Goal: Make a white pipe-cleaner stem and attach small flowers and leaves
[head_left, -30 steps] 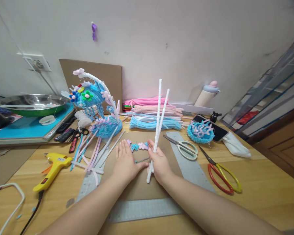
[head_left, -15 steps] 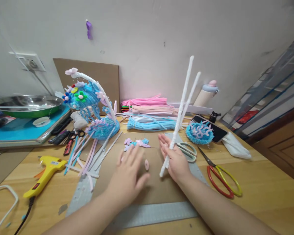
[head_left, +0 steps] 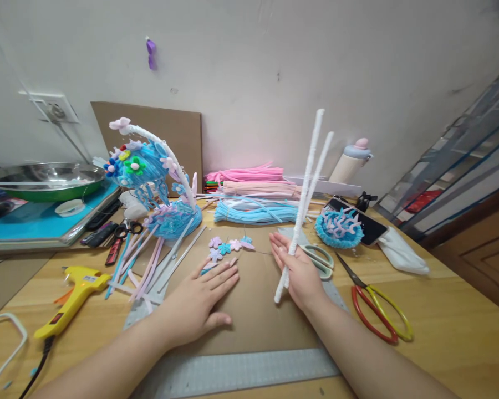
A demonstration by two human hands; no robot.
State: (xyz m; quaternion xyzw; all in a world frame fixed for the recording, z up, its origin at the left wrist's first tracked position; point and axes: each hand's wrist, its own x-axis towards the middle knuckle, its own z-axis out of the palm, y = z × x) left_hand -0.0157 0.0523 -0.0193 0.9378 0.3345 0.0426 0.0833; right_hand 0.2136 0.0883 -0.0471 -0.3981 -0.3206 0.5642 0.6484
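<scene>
My left hand (head_left: 203, 305) lies flat on the brown cardboard sheet (head_left: 258, 327), fingers stretched and thumb apart. Its fingertips partly cover a cluster of small pipe-cleaner flowers (head_left: 224, 249) in lilac, blue and pale pink; some have thin wire stems. My right hand (head_left: 301, 277) is closed around two white fuzzy wrapped stems (head_left: 305, 194), a longer and a shorter one, which stand up tilted to the right. Behind that hand lie pale green-handled scissors (head_left: 322, 259), partly hidden. Farther right is a blue round fuzzy base (head_left: 339, 228) with lilac tufts.
A yellow hot glue gun (head_left: 72, 299) and loose pipe cleaners (head_left: 149, 271) lie left. Behind them stands a blue flowered pipe-cleaner model (head_left: 166, 188). Bundled blue pipe cleaners (head_left: 255, 212) lie at the back; red-and-yellow scissors (head_left: 378, 310) and a phone (head_left: 372, 226) are right.
My left hand has come down and slightly left, flat onto the cardboard. The small pink piece beside its thumb no longer shows there. The stems in my right hand have dipped slightly.
</scene>
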